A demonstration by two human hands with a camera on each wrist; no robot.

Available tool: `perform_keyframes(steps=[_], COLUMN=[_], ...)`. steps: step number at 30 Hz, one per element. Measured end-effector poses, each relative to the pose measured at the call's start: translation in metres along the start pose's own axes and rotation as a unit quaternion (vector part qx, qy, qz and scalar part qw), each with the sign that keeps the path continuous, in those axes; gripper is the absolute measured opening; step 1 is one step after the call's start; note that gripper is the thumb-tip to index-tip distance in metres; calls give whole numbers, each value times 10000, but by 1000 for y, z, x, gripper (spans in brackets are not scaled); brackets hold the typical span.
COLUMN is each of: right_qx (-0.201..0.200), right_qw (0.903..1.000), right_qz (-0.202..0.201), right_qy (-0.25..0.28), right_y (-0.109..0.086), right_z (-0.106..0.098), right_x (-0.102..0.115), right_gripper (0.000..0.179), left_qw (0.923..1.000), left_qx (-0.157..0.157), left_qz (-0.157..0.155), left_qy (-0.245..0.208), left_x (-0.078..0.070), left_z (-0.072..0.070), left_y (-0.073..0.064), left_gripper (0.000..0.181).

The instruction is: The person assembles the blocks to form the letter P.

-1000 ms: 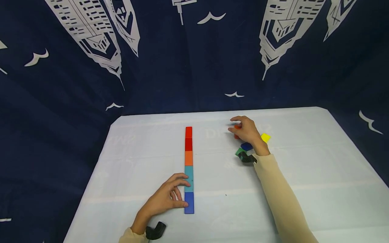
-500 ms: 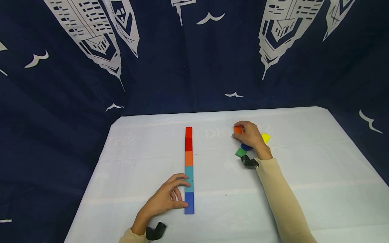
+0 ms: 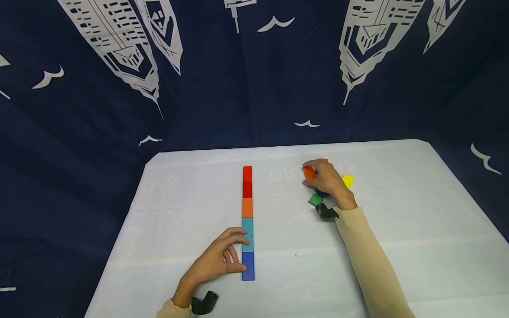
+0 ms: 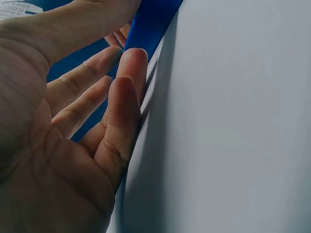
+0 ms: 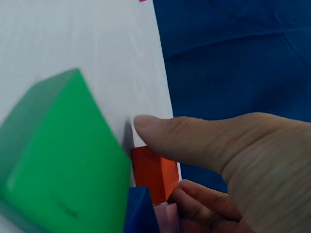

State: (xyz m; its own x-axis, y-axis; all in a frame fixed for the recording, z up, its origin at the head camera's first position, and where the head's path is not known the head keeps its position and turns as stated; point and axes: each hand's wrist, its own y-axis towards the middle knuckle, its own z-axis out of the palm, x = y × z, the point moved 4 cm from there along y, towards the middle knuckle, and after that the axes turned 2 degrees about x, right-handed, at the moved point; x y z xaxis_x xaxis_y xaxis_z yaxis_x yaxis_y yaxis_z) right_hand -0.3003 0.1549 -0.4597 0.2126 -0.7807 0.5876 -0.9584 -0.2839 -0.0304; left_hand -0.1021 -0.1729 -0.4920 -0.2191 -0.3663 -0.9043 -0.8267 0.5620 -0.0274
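Observation:
A straight row of blocks runs away from me on the white table. Its near end is a blue block [image 3: 248,271]; beyond it come teal [image 3: 247,221], orange [image 3: 247,207] and red [image 3: 247,189] pieces. My left hand [image 3: 218,257] rests at the row's left side. Its fingertips touch the teal part, and its thumb lies on the blue block. At the far right my right hand [image 3: 327,179] pinches an orange block [image 3: 309,172] between thumb and fingers. In the right wrist view that orange block [image 5: 154,174] shows below the thumb [image 5: 150,127].
Beside the right hand lie a green block [image 3: 316,199], a partly covered dark blue block [image 3: 322,193] and a yellow block [image 3: 348,180]. Another orange piece [image 3: 324,160] peeks out behind the hand. A dark blue printed cloth [image 3: 254,88] hangs behind the table's far edge.
My right hand has closed its spread fingers round the orange block, and the block has turned and shifted slightly left. The left hand and the row have stayed in place.

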Motion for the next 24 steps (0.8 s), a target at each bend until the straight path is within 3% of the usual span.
perform_keyframes(steps=[19, 24], right_qx=[64, -31], right_qw=[9990, 9995], right_qz=[366, 238], right_qy=[-242, -191], right_y=[1, 0], right_z=[0, 1], right_x=[1, 3], right_gripper=[49, 48], left_qw=[10000, 10000], left_qx=[25, 20], left_qz=[-76, -61], left_qy=[48, 63], left_x=[1, 2], left_z=[0, 0], left_y=[0, 0], left_gripper=[51, 52])
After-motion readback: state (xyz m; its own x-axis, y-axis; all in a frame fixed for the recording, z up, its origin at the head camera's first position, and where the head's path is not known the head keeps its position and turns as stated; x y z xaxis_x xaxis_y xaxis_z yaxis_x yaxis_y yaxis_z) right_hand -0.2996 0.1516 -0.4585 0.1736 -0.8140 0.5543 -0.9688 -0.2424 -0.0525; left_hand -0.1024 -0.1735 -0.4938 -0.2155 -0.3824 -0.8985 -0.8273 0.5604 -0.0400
